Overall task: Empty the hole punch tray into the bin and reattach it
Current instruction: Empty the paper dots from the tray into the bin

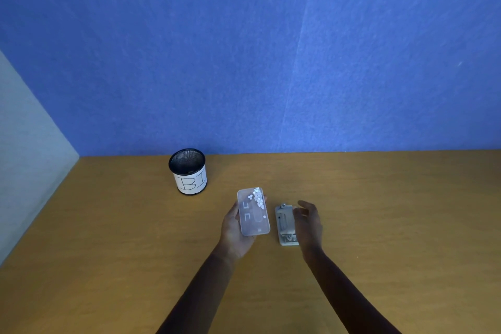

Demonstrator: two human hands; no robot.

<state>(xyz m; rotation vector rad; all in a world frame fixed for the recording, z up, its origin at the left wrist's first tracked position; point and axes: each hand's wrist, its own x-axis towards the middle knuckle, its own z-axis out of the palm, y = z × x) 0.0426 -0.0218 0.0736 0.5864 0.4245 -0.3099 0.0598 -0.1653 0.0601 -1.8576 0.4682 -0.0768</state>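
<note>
My left hand (233, 230) holds the clear plastic tray (253, 218) from below, its open side up. White paper dots (258, 196) are piled at the tray's far end. The grey hole punch (285, 224) lies on the wooden table just right of the tray, underside up. My right hand (309, 221) sits beside the punch on its right, fingers spread and curved, touching or nearly touching its edge. The black mesh bin (189, 169) with a white label stands upright to the far left of the tray, a short way off.
The wooden table (379, 211) meets a blue wall (271, 62) at the back and a pale partition (27, 171) on the left. The bin stands near the back edge.
</note>
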